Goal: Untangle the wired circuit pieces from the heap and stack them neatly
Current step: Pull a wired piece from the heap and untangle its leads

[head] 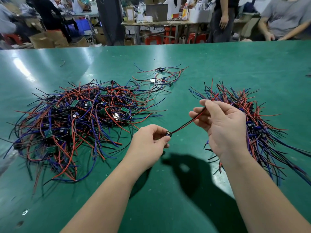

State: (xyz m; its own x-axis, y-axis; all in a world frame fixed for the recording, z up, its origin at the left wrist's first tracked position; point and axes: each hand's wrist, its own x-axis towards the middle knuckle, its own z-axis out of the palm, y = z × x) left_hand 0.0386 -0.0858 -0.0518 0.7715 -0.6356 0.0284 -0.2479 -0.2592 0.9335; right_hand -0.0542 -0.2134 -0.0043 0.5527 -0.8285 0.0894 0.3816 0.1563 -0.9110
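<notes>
A big tangled heap [80, 118] of small green circuit boards with red, blue and black wires lies on the left of the green table [168, 190]. On the right lies a stacked pile [255, 125] of sorted pieces, wires fanned out. Above the table between them I hold one wired circuit piece [168, 133]. My left hand [151, 140] pinches its small board. My right hand [222, 121] pinches its red and black wires [185, 125], stretched straight up to the right.
A small loose cluster of a few wired pieces [161, 78] lies farther back at the centre. People stand and sit beyond the table's far edge, one seated person [284, 19] at the far right. Benches, boxes and red stools fill the background.
</notes>
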